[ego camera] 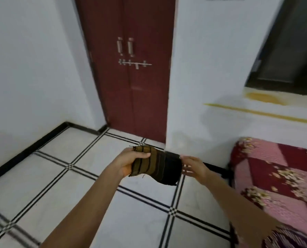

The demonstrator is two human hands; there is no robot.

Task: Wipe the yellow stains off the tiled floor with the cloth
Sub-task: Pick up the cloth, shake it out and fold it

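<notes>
Both hands are at the cloth (158,167): left hand (131,162) gripping it, right hand (193,166) too blurred to tell.

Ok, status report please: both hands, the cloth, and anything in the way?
Left hand grips the striped cloth, held above the tiled floor. Right hand at its dark end, blurred, grip unclear. Yellow stain far right, beyond the patterned bedding.

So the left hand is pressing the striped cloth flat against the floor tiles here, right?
No. The head view shows the left hand gripping the striped cloth up in the air, above the floor tiles, not pressed against them.
</notes>
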